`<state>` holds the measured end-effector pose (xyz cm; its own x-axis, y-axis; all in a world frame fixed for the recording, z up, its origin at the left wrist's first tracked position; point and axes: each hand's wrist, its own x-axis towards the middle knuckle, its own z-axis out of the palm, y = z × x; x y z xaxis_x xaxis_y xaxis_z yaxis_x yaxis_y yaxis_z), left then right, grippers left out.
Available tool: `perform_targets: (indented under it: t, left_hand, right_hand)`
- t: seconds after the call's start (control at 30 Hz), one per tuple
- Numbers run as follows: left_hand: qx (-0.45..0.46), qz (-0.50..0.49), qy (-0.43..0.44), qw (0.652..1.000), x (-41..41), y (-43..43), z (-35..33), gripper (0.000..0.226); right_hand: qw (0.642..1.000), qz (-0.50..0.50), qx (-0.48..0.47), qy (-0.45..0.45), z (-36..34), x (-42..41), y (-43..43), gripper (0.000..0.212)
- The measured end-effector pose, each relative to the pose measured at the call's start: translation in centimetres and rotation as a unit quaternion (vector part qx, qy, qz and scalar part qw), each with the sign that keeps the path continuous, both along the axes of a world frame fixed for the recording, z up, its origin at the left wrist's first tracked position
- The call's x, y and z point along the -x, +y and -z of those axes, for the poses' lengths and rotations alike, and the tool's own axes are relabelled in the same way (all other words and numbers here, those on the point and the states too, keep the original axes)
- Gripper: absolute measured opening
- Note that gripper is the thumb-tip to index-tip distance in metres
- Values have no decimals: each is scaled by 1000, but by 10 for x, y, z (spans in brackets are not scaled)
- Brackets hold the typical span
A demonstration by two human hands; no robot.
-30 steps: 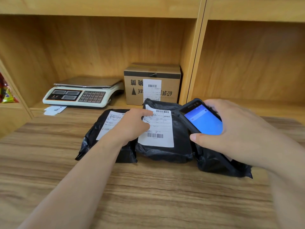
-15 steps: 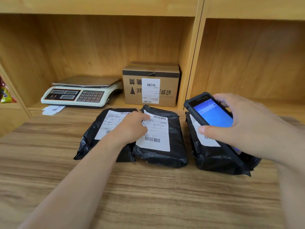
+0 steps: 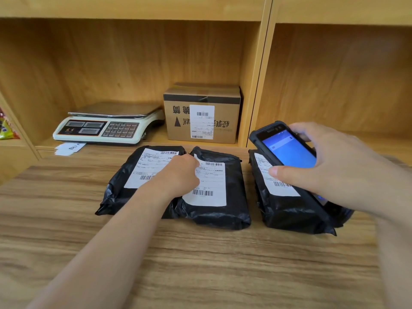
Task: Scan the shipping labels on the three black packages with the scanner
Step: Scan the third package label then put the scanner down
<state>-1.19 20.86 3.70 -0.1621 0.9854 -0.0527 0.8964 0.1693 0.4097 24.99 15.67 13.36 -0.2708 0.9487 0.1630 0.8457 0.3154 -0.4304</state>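
Three black plastic packages with white shipping labels lie side by side on the wooden table. My left hand rests with curled fingers across the seam between the left package and the middle package, pressing on their labels. My right hand holds the black handheld scanner, its blue screen lit, tilted above the right package. The scanner and my thumb cover part of that package's label.
On the shelf behind the packages stand a white electronic scale and a cardboard box with its own label. A paper slip lies under the scale's front. Colourful packets sit at the far left. A shelf divider rises behind.
My right hand has carried the scanner from over the middle package to above the right package, uncovering that package's label. My left hand has stayed on the left and middle packages.
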Motion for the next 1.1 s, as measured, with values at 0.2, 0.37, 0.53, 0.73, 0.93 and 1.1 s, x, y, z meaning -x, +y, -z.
perform_targets:
  t: [0.2,0.37,0.53,0.73,0.93,1.1]
  left_hand:
    - [-6,-10,19,1000,1,0,-1,41]
    - [-38,-4,13,999,3,-5,-8,55]
    - [-133,-49,-1,990,18,-14,-28,48]
    - [-171,12,-89,981,-11,-29,-44,62]
    - [-173,67,-158,970,-49,-26,-40,60]
    - [-101,105,-188,971,-78,-3,-21,64]
  right_hand:
    - [1000,5,-4,11,-4,-1,-3,87]
    - [1000,8,-17,16,-5,-6,-3,85]
    - [999,9,-27,21,-9,-13,-3,84]
    - [999,17,-34,39,-15,-27,-5,72]
    - [998,27,-42,49,-18,-37,-4,56]
    - [997,37,-46,46,-19,-48,-4,67]
